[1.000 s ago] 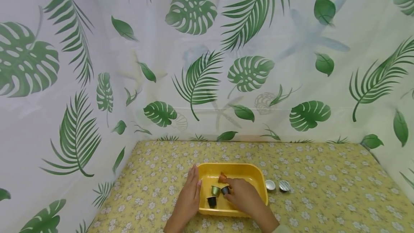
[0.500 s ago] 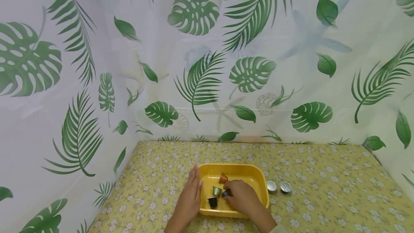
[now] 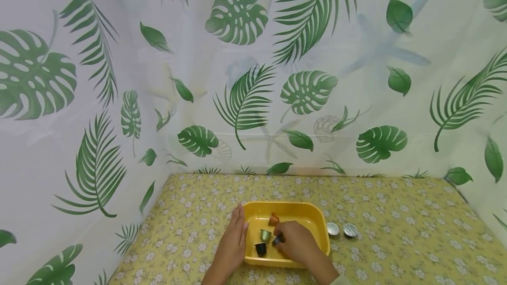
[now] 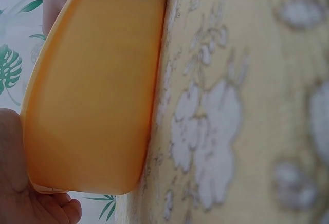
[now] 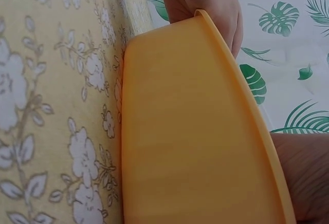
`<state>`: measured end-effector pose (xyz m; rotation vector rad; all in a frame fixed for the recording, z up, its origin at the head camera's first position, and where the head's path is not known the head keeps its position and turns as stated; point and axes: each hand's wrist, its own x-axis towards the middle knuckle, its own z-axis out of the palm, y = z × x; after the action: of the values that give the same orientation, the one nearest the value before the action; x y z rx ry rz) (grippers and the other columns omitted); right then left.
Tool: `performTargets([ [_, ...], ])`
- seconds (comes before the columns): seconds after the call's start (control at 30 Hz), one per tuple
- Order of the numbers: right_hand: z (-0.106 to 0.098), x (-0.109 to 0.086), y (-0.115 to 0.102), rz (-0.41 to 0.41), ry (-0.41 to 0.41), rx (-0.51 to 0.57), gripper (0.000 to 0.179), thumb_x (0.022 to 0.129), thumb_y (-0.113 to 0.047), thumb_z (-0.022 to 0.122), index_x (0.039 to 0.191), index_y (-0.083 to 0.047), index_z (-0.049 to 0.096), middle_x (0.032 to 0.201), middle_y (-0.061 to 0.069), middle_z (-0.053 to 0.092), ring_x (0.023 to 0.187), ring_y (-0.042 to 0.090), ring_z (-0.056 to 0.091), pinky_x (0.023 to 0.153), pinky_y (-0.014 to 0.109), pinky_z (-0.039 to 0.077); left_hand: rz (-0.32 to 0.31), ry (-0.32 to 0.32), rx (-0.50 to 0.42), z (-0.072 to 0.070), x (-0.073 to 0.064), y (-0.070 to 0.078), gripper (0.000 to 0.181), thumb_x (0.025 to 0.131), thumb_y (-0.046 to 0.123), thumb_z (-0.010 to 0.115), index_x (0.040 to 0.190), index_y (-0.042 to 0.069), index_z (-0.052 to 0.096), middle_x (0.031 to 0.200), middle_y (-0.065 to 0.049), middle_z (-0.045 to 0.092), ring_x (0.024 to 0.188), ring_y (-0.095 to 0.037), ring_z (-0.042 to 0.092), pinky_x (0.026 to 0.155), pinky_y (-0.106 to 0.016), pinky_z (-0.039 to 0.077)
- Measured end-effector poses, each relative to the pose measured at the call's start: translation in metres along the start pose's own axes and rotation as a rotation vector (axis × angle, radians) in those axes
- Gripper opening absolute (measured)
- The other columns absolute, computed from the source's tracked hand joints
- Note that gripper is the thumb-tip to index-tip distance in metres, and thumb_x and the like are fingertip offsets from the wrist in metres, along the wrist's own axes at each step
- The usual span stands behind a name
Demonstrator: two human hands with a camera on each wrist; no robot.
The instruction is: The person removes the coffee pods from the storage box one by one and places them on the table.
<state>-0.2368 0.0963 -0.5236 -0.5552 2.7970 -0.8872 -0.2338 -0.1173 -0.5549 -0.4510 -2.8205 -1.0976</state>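
My left hand (image 3: pixel 233 239) rests with straight fingers along the left end of a yellow plastic tray (image 3: pixel 285 203); the left wrist view has this hand (image 4: pixel 15 167) against the tray wall (image 4: pixel 97 90). Inside the tray, my right hand (image 3: pixel 297 241) pinches a dark grey-blue coffee capsule (image 3: pixel 278 239), partly covered by its fingers. Close by lie a green capsule (image 3: pixel 265 235), a black capsule (image 3: pixel 260 249) and an orange capsule (image 3: pixel 273 219). In the right wrist view the tray's wall hides the capsules, and my right forearm (image 5: pixel 306 178) reaches over the rim.
Two silver-topped capsules, one whitish (image 3: pixel 332 229) and one striped (image 3: pixel 350 230), sit on the table right of the tray. A yellow flowered cloth (image 3: pixel 396 223) covers the table. Leaf-printed sheets (image 3: pixel 253 100) hang behind and at the sides.
The fingers of my right hand have closed on the dark capsule, which has tilted and shifted slightly toward me. My left hand stays at the tray's end.
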Motion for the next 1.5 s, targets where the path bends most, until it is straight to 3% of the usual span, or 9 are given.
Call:
performTargets([
  [0.27,-0.002,0.001,-0.002,-0.006,-0.042,-0.007,0.027,0.081,0.001,0.082,0.107,-0.006,0.076,0.099,0.003,0.074,0.082,0.019,0.067,0.068,0.038,0.057,-0.004,-0.002,-0.019,0.000,-0.001,0.000,0.055,0.114,0.028,0.030,0.160,0.001,0.016,0.168,-0.012,0.009,0.153,-0.037,0.014,0.120,-0.056,0.023],
  [0.47,-0.002,0.001,-0.001,-0.037,-0.065,0.004,0.015,0.083,0.004,0.078,0.088,-0.009,0.072,0.075,-0.005,0.062,0.062,0.012,0.046,0.055,0.029,0.034,-0.001,0.002,-0.034,-0.002,-0.001,0.002,0.057,0.114,0.030,0.030,0.161,-0.001,0.017,0.168,-0.011,0.009,0.153,-0.037,0.014,0.120,-0.057,0.024],
  [0.53,-0.002,0.000,-0.001,-0.047,-0.060,0.004,0.017,0.083,0.005,0.078,0.086,-0.011,0.071,0.074,-0.005,0.060,0.061,0.011,0.044,0.055,0.028,0.033,-0.001,0.004,-0.033,-0.002,-0.001,0.002,0.058,0.114,0.032,0.029,0.161,-0.001,0.017,0.168,-0.011,0.009,0.153,-0.037,0.014,0.120,-0.057,0.024],
  [0.77,-0.003,0.002,-0.001,-0.011,-0.049,0.002,0.026,0.082,0.003,0.079,0.107,-0.004,0.075,0.099,0.005,0.073,0.077,0.016,0.062,0.063,0.032,0.048,-0.002,0.011,-0.020,-0.001,-0.001,0.002,0.057,0.114,0.031,0.029,0.161,0.002,0.015,0.168,-0.011,0.009,0.153,-0.037,0.015,0.120,-0.056,0.024],
  [0.87,-0.003,0.002,0.000,-0.021,-0.049,0.000,0.024,0.081,0.003,0.080,0.104,-0.003,0.075,0.093,0.004,0.071,0.075,0.017,0.060,0.060,0.032,0.045,-0.001,0.011,-0.018,-0.001,-0.001,0.002,0.056,0.114,0.030,0.030,0.161,0.002,0.015,0.168,-0.011,0.010,0.153,-0.037,0.015,0.120,-0.056,0.024],
  [1.0,-0.002,0.000,0.002,-0.072,-0.039,0.026,0.019,0.080,0.006,0.079,0.092,-0.007,0.073,0.078,-0.003,0.062,0.064,0.013,0.044,0.056,0.028,0.032,-0.007,0.005,-0.019,-0.002,-0.001,0.002,0.057,0.114,0.032,0.029,0.161,0.003,0.015,0.168,-0.011,0.009,0.153,-0.036,0.015,0.120,-0.055,0.024],
  [1.33,-0.004,-0.008,0.008,-0.118,0.004,0.122,0.024,0.077,0.009,0.079,0.094,-0.007,0.073,0.084,-0.003,0.068,0.070,0.009,0.055,0.060,0.028,0.048,-0.014,-0.001,-0.027,0.000,-0.001,0.000,0.057,0.114,0.032,0.030,0.161,0.002,0.017,0.168,-0.010,0.010,0.154,-0.035,0.015,0.120,-0.056,0.023],
  [1.5,-0.007,-0.017,0.010,-0.121,0.016,0.151,0.027,0.078,0.007,0.080,0.102,-0.002,0.072,0.091,0.000,0.070,0.074,0.011,0.062,0.063,0.028,0.054,-0.013,0.008,-0.025,0.000,-0.002,0.000,0.057,0.114,0.031,0.031,0.161,0.002,0.018,0.168,-0.009,0.011,0.153,-0.036,0.016,0.120,-0.056,0.023],
])
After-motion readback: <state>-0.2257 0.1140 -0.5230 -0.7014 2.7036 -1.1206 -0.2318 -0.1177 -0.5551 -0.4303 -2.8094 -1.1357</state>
